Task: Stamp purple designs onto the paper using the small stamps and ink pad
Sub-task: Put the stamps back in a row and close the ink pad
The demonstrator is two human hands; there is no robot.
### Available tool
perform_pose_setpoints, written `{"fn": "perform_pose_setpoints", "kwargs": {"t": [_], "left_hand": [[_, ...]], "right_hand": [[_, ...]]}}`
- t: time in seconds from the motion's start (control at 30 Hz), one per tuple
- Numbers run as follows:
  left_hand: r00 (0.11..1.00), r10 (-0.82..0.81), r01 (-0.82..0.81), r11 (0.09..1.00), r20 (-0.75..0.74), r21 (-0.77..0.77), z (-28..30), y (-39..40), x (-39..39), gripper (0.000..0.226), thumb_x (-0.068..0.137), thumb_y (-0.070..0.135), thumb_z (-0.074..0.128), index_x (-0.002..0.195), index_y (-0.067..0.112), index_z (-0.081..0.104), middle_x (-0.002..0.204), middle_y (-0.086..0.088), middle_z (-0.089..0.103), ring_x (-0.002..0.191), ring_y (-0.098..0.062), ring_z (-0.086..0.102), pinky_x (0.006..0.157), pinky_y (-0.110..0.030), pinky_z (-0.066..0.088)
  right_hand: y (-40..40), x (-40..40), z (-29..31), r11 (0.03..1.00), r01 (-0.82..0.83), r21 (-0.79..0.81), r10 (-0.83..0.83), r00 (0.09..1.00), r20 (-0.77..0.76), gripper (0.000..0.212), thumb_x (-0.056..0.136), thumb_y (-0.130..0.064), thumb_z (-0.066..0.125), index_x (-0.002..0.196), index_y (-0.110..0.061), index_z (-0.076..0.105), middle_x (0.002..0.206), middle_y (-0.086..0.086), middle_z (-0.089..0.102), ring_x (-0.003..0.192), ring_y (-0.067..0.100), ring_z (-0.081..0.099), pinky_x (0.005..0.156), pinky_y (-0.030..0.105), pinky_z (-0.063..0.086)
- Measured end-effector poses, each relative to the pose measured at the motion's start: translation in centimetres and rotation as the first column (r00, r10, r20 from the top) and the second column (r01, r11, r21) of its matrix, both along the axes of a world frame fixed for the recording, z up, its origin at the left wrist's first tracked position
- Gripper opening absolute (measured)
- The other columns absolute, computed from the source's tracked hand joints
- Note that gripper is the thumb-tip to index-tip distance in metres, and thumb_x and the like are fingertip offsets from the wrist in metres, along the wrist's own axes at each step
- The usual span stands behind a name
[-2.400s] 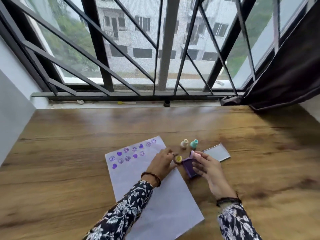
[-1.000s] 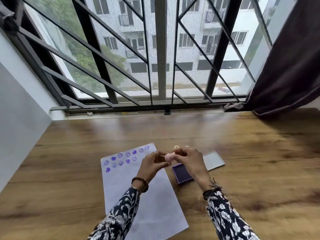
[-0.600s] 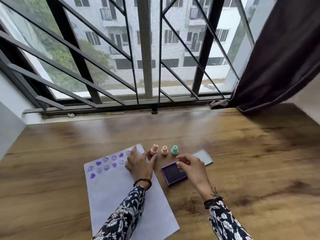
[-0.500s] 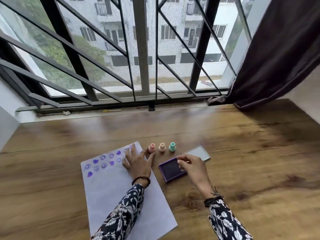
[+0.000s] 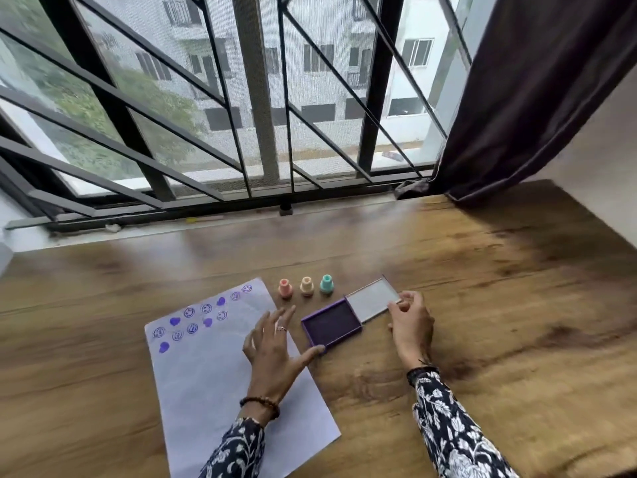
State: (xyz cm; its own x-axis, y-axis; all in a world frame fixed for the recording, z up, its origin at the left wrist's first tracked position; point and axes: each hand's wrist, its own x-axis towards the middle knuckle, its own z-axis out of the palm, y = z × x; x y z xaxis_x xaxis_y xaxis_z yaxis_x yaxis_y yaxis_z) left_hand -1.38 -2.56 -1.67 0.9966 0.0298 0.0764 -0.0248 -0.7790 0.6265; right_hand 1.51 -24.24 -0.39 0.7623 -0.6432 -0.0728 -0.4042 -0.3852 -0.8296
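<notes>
A white paper (image 5: 213,384) lies on the wooden table, with several purple hearts and smiley prints (image 5: 193,322) along its top edge. Three small stamps stand upright in a row behind it: pink (image 5: 285,288), peach (image 5: 306,286) and teal (image 5: 326,283). The purple ink pad (image 5: 331,326) lies open, its clear lid (image 5: 374,300) folded flat to the right. My left hand (image 5: 275,343) rests spread on the paper's right edge, thumb touching the pad's front corner. My right hand (image 5: 410,322) pinches the lid's right edge.
The wooden table (image 5: 499,322) runs back to a window sill with a black metal grille (image 5: 262,188). A dark curtain (image 5: 517,98) hangs at the back right, its hem on the table's corner. A wall closes the right side.
My left hand slid back from beside the pink stamp until its thumb met the pad. My right hand left the pad's surface and went right to the lid's edge.
</notes>
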Motion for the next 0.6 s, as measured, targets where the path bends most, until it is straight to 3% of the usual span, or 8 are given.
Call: {"fn": "perform_pose_setpoints", "kwargs": {"t": [0.1,0.3,0.43,0.6], "left_hand": [[0.998,-0.028,0.032,0.996,-0.050,0.078,-0.7,-0.2,-0.2,0.079,0.069,0.057,0.067,0.136,0.032,0.033,0.143,0.003,0.038,0.137,-0.014,0.025,0.109,-0.040,0.011],[1.000,0.005,-0.005,0.998,-0.009,0.070,-1.0,-0.3,-0.2,0.069,0.069,0.054,0.069,0.129,0.033,0.042,0.140,0.006,0.042,0.133,-0.011,0.031,0.108,-0.041,0.007],[1.000,0.005,-0.005,0.998,0.007,0.066,-1.1,-0.2,-0.2,0.068,0.069,0.054,0.069,0.128,0.032,0.043,0.140,0.006,0.041,0.133,-0.011,0.031,0.107,-0.040,0.007],[1.000,0.000,0.000,0.998,-0.004,0.058,-1.0,-0.3,-0.3,0.069,0.069,0.053,0.069,0.129,0.032,0.043,0.141,0.006,0.040,0.134,-0.011,0.030,0.108,-0.041,0.006]], "right_hand": [[-0.1,0.6,0.1,0.998,-0.040,-0.054,0.037,0.998,-0.056,0.016,0.080,-0.009,0.061,0.095,-0.005,0.063,0.095,0.019,0.067,0.083,0.040,0.065,0.079,0.052,0.053],[-0.3,0.7,0.2,1.000,0.006,-0.021,-0.007,0.999,-0.051,0.013,0.079,-0.009,0.059,0.092,-0.005,0.064,0.098,0.018,0.064,0.089,0.037,0.062,0.081,0.052,0.052],[0.6,0.2,1.4,0.996,0.079,-0.029,-0.076,0.994,0.079,0.013,0.082,-0.010,0.058,0.094,-0.008,0.062,0.102,0.015,0.059,0.091,0.029,0.057,0.082,0.035,0.046],[2.6,-1.2,3.9,0.993,-0.046,-0.105,0.072,0.962,0.264,0.003,0.087,-0.011,0.059,0.090,-0.011,0.058,0.085,0.008,0.070,0.080,0.028,0.067,0.070,0.036,0.052]]}}
